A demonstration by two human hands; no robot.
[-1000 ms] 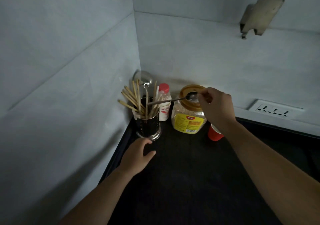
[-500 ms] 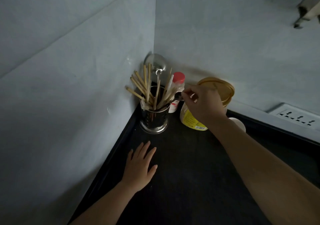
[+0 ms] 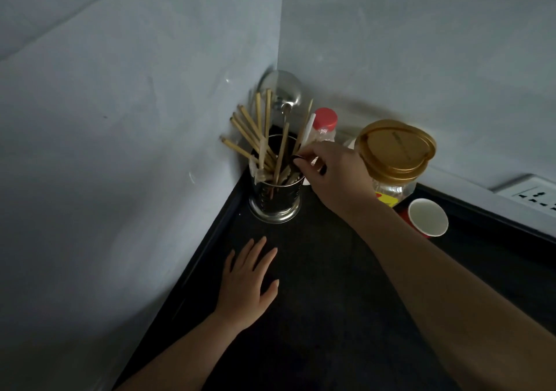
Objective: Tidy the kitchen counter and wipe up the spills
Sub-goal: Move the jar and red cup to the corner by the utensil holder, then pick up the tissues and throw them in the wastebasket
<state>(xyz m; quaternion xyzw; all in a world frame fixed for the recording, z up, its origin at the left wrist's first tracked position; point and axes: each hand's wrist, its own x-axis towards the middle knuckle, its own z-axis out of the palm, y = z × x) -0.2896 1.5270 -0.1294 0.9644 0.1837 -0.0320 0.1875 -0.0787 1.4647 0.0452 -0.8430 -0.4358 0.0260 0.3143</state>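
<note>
Steel holder [image 3: 275,192] in corner as target. Pinched spoon [image 3: 296,158] over its rim with right hand [image 3: 334,174], among chopsticks [image 3: 255,132]. Rested left hand [image 3: 245,282] flat, fingers spread, on dark surface [image 3: 316,315] near holder. Best lowered straight, released low, steered clear of jar [image 3: 394,153].

a steel holder [image 3: 275,201] of chopsticks [image 3: 249,132] and a ladle [image 3: 281,90] stands in the counter's [image 3: 316,330] back left corner. the right hand [image 3: 337,177] pinches a spoon [image 3: 296,159] over its rim. the left hand [image 3: 246,282] lies flat on the counter in front. a gold-lidded jar [image 3: 394,150] and a red cup [image 3: 428,217] stand to the right.
</note>
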